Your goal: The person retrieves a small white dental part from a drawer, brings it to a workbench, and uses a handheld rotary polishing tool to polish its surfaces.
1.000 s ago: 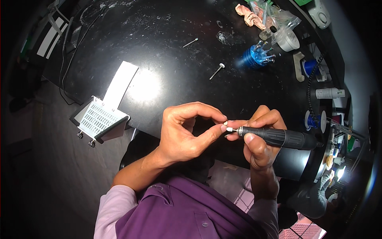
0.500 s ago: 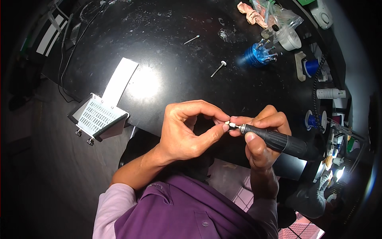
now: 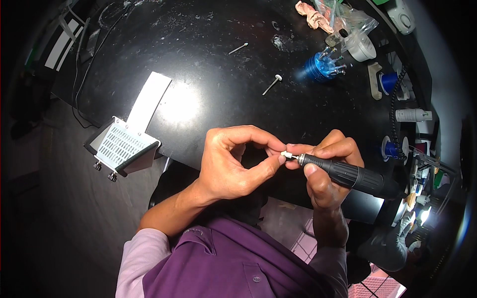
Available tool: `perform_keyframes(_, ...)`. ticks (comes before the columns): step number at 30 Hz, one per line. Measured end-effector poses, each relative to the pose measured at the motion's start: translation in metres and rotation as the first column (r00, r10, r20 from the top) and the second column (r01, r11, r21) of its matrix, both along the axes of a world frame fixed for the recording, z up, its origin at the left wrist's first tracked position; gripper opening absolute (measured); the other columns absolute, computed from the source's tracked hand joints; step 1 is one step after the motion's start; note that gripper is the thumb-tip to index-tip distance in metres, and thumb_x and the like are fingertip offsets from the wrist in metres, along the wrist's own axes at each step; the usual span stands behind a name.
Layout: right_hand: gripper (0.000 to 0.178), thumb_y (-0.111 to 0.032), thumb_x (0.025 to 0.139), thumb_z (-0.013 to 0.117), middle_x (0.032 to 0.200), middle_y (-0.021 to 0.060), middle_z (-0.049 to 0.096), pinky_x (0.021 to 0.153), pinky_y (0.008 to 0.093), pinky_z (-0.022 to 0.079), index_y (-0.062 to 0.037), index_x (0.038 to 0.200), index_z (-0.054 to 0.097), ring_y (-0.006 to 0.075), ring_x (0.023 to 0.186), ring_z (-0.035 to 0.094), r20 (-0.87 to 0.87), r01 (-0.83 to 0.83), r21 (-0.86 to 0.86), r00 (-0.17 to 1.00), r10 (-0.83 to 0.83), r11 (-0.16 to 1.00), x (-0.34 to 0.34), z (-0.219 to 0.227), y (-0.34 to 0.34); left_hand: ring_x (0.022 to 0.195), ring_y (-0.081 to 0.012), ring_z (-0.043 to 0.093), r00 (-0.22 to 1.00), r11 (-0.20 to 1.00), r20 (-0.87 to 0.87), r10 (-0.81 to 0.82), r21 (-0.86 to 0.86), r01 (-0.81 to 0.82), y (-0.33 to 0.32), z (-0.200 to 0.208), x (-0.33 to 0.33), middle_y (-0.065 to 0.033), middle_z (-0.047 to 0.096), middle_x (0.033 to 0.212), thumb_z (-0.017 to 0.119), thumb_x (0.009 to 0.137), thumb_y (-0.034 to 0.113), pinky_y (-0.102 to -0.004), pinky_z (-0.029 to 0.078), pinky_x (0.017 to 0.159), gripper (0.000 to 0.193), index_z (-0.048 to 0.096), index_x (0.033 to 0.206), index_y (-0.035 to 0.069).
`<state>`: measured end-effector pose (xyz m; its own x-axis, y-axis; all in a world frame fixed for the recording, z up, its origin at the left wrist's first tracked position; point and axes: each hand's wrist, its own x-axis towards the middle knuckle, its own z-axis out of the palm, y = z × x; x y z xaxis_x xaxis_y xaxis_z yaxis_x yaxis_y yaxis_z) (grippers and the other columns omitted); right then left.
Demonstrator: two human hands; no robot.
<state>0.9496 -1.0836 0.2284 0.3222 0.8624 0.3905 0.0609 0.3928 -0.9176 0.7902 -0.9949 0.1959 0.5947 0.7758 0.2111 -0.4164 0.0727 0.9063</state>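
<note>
My left hand (image 3: 226,166) pinches a small off-white piece (image 3: 283,153) between thumb and index finger. It looks like a dental crown, but the fingertips cover much of it. A black rotary handpiece (image 3: 343,175) lies in my right hand (image 3: 324,188), the thumb below and the fingers over its front end. Its white grinding bit (image 3: 289,155) meets the small piece, or comes very close to it. Both hands' fingertips come together in front of my purple apron (image 3: 218,263), over the near edge of the black table (image 3: 213,94).
Two loose bits, a thin one (image 3: 238,48) and a disc-headed one (image 3: 272,84), lie beyond my hands. A blue bit holder (image 3: 318,68) stands far right, near a plastic bag (image 3: 360,22) and blue spools (image 3: 392,149). A slotted metal box (image 3: 121,144) sits left. Another person's sleeve (image 3: 392,246) shows lower right.
The white bit and handpiece tip have shifted very slightly against the small piece. Both hands keep their grip and place.
</note>
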Motion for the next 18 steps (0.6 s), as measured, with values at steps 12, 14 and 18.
perform_keyframes(12,0.018,0.008,0.081,0.062,0.083,0.0148,0.055,0.079,0.0416,0.066,0.0065,0.095,0.051,0.0278,0.074,0.073,0.011,-0.036,0.06,0.999,0.036,0.998,0.0029,-0.0036,0.0024,0.081,-0.0154,0.07,1.0,1.0,-0.003,-0.012,-0.017,0.012,-0.0008,-0.0008,-0.0007,-0.0149,0.073,0.087,0.073,0.078,-0.011,-0.0253,0.054,0.074,0.016,0.07,0.094,-0.008)
perform_keyframes(14,0.018,0.008,0.081,0.062,0.083,0.0148,0.055,0.078,0.0417,0.066,0.0065,0.095,0.051,0.0279,0.074,0.073,-0.008,-0.015,0.032,1.0,0.015,0.999,0.0004,-0.001,0.0012,0.081,-0.0155,0.07,1.0,0.999,-0.012,-0.02,-0.032,0.02,-0.0007,0.0003,-0.0014,-0.0148,0.073,0.087,0.073,0.079,-0.011,-0.0257,0.054,0.075,0.016,0.07,0.094,-0.008)
perform_keyframes(18,0.018,0.008,0.081,0.062,0.083,0.0151,0.055,0.078,0.0416,0.066,0.0064,0.095,0.051,0.029,0.076,0.073,-0.001,-0.026,0.041,1.0,0.026,0.999,0.0012,-0.0019,0.0013,0.081,-0.0161,0.069,1.0,1.0,-0.001,-0.019,0.005,0.019,-0.0001,-0.0008,-0.001,-0.0168,0.072,0.091,0.075,0.077,-0.013,-0.0265,0.054,0.074,0.018,0.07,0.094,-0.007)
